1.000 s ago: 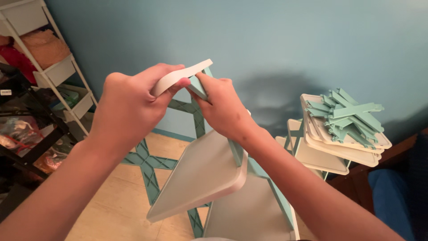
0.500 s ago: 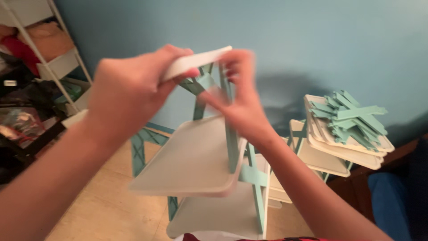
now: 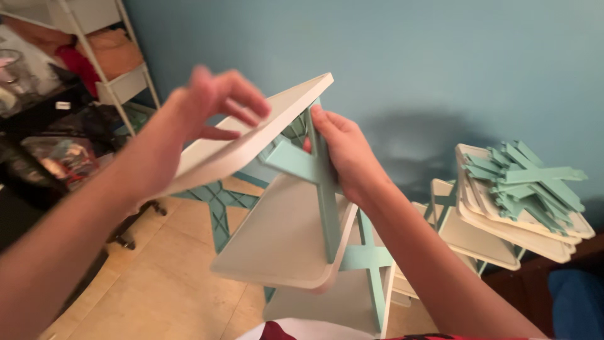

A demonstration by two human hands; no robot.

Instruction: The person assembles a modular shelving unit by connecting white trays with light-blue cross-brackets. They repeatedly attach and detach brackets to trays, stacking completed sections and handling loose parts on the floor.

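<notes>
A small rack of white shelf panels and teal cross-shaped side supports fills the middle of the view. My left hand [image 3: 214, 110], blurred, lies over the tilted top white panel [image 3: 277, 123] and holds it by its upper face and edge. My right hand [image 3: 343, 151] grips the upper end of the teal cross support [image 3: 324, 208], where that panel meets it. Below hang a middle white panel [image 3: 283, 239] and a lower one [image 3: 333, 302], both joined to the teal support.
A stack of white panels [image 3: 503, 230] topped with several loose teal crosses [image 3: 528, 182] stands at the right. A white wire shelving unit [image 3: 119, 63] with cloth and clutter is at the left. Tan floor tiles [image 3: 157, 283] lie below, a blue wall behind.
The top panel has tilted up more steeply and my left hand has slid along it with fingers spread. The rack has swung nearer and to the right. My right hand stays on the teal support.
</notes>
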